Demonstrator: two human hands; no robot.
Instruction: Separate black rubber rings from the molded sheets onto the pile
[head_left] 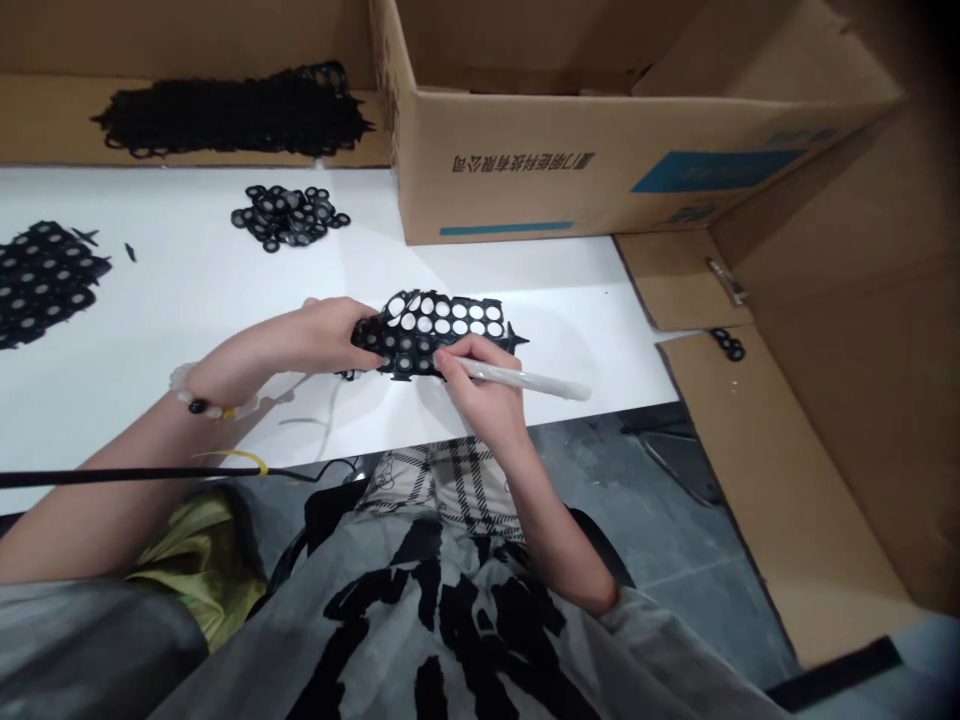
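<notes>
the left hand [322, 335] pinched the edge of a black punched sheet of rings [420, 345] over the white worktop [172, 285]; the right hand [480, 385] gripped a white-wrapped pick [525, 381] against it, where a slip could tear the thin webbing.

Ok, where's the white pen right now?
The white pen is in the right hand, at centre of the head view, over the black perforated sheet.
</notes>
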